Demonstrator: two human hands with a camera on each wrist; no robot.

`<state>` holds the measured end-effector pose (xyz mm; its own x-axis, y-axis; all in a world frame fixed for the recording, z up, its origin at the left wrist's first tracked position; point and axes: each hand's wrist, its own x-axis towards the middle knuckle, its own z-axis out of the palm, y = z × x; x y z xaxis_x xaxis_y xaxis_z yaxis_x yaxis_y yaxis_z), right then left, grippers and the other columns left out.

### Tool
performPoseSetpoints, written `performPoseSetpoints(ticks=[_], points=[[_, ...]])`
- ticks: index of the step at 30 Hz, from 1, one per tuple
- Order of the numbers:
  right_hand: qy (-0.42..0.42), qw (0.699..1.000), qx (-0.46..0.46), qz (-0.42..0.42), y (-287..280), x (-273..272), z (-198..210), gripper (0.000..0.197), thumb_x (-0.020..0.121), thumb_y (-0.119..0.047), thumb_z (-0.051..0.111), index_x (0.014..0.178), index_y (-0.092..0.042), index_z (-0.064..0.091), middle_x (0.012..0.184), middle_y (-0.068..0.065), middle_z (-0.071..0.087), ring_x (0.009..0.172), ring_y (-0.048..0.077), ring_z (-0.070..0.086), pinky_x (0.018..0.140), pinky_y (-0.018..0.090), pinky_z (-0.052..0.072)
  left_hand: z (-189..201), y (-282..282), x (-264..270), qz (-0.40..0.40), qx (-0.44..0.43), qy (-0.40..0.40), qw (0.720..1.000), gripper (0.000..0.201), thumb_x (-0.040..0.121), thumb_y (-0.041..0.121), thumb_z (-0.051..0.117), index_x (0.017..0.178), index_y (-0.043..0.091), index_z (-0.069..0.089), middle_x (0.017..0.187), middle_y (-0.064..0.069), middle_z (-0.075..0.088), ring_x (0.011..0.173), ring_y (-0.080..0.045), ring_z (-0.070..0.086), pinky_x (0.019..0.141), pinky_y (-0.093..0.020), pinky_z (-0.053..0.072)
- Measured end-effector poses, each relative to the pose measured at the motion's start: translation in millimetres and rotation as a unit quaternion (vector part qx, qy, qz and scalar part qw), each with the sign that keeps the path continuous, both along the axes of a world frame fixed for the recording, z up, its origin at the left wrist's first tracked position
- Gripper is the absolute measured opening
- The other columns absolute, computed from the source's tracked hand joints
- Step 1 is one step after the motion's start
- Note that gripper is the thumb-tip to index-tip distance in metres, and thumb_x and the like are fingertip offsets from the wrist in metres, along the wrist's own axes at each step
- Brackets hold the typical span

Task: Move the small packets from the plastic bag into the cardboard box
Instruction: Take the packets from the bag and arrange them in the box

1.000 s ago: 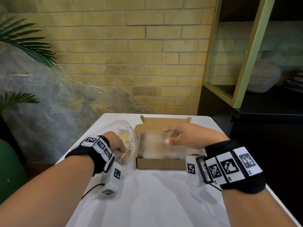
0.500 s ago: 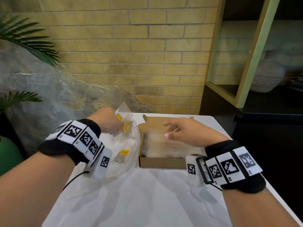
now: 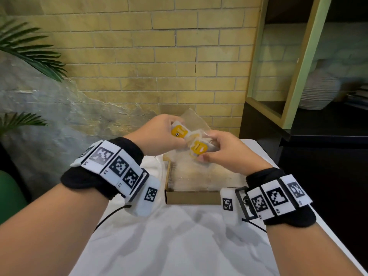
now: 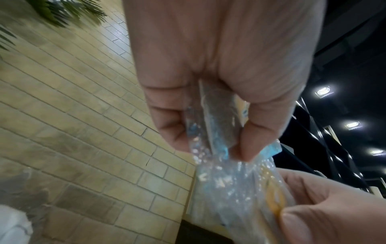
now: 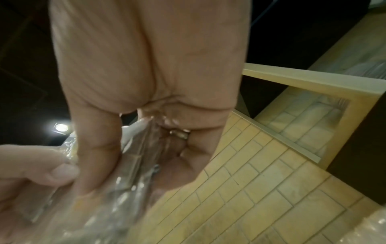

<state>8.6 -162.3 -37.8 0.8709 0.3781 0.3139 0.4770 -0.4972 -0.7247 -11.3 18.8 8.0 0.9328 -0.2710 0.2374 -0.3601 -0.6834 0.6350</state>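
Both hands pinching clear, yellow-labelled packets (image 3: 196, 148), perhaps two, above cardboard box (image 3: 191, 197)

- the print on the small clear packets with yellow labels (image 3: 179, 132) is too small to be read.
- the far wall of the shallow brown cardboard box (image 3: 191, 197) is hidden behind both hands.
- the clear plastic bag (image 3: 159, 166) is mostly covered by the left hand (image 3: 159, 136) and its wrist.
- in the wrist views the clear film is smeared by blur, so single packets cannot be told apart.
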Motion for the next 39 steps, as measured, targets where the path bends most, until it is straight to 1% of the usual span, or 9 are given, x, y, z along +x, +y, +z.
performPoseSetpoints(ticks=[5,9,14,18,22,25,30,35,39], points=[[-0.007,0.999,-0.004,-0.040,-15.6,5.5,1.7,0.047,0.075,-0.010,0.075,0.119,-0.019,0.060,0.108,-0.005,0.066,0.100,0.010,0.061,0.091,0.027,0.048,-11.7,0.9,14.7,0.005,-0.122,0.007,0.992,0.021,0.077,0.009,0.074,0.072,0.018,0.056,0.064,0.002,0.056,0.061,-0.015,0.053,0.066,-0.032,0.052],[-0.024,0.993,0.053,-0.104,-32.7,9.7,2.6,0.025,0.080,-0.011,0.071,0.104,-0.018,0.066,0.090,-0.006,0.068,0.085,0.010,0.063,0.081,0.027,0.049,-19.6,2.3,24.2,0.053,-0.256,0.026,0.965,0.029,0.080,0.009,0.071,0.100,0.020,0.054,0.091,-0.004,0.065,0.076,-0.015,0.064,0.063,-0.025,0.057],[-0.005,0.967,0.219,-0.130,-33.7,7.7,8.5,0.014,0.090,-0.018,0.059,0.101,-0.011,0.065,0.088,0.005,0.067,0.077,0.016,0.061,0.077,0.039,0.053,-35.7,-13.6,29.2,0.101,-0.282,0.059,0.952,0.007,0.095,0.019,0.049,0.100,0.021,0.053,0.078,-0.001,0.052,0.068,-0.017,0.048,0.070,-0.031,0.043],[0.036,0.965,0.243,-0.089,-6.7,4.2,5.5,0.018,0.093,-0.012,0.052,0.109,-0.013,0.061,0.094,0.000,0.067,0.084,0.013,0.064,0.075,0.027,0.054,-43.0,-33.3,33.1,0.088,-0.332,0.122,0.931,0.023,0.098,0.021,0.039,0.117,0.012,0.049,0.080,-0.005,0.052,0.063,-0.016,0.049,0.059,-0.027,0.045],[-0.014,0.965,0.219,-0.143,7.5,9.9,-4.2,0.012,0.089,-0.011,0.059,0.097,-0.019,0.060,0.088,-0.003,0.065,0.084,0.016,0.062,0.078,0.034,0.053,-40.8,-42.9,25.0,0.014,-0.455,0.207,0.866,0.033,0.101,0.038,0.030,0.116,0.019,0.052,0.100,-0.009,0.068,0.073,-0.020,0.068,0.059,-0.031,0.057],[-0.041,0.957,0.219,-0.187,8.3,14.2,-8.5,0.010,0.087,-0.015,0.062,0.095,-0.021,0.059,0.093,0.001,0.067,0.089,0.020,0.064,0.082,0.039,0.054,-45.1,-39.2,27.0,-0.045,-0.469,0.233,0.851,0.052,0.095,0.053,0.026,0.119,0.018,0.055,0.103,-0.008,0.070,0.079,-0.019,0.071,0.065,-0.033,0.058],[-0.028,0.952,0.230,-0.201,10.0,16.2,-11.2,0.009,0.091,-0.020,0.057,0.083,-0.019,0.051,0.090,0.009,0.064,0.082,0.028,0.061,0.080,0.045,0.052,-53.5,-38.1,29.7,-0.051,-0.415,0.166,0.893,0.039,0.091,0.002,0.053,0.127,0.016,0.047,0.110,-0.007,0.064,0.083,-0.015,0.066,0.065,-0.026,0.057],[0.007,0.951,0.239,-0.197,2.6,18.7,-9.4,0.015,0.095,-0.014,0.048,0.080,-0.018,0.047,0.082,0.001,0.058,0.077,0.016,0.055,0.066,0.029,0.047,-55.0,-25.5,32.7,-0.019,-0.464,0.133,0.876,0.035,0.089,-0.003,0.055,0.115,0.020,0.050,0.104,-0.002,0.064,0.078,-0.010,0.066,0.060,-0.022,0.058],[-0.015,0.956,0.207,-0.207,-7.6,19.5,-8.4,0.015,0.094,-0.008,0.046,0.086,-0.017,0.053,0.090,0.000,0.062,0.082,0.013,0.057,0.071,0.028,0.045,-47.5,-9.1,33.0,0.000,-0.469,0.101,0.877,0.035,0.089,-0.003,0.054,0.116,0.019,0.050,0.093,0.002,0.064,0.066,-0.005,0.067,0.057,-0.022,0.056]])
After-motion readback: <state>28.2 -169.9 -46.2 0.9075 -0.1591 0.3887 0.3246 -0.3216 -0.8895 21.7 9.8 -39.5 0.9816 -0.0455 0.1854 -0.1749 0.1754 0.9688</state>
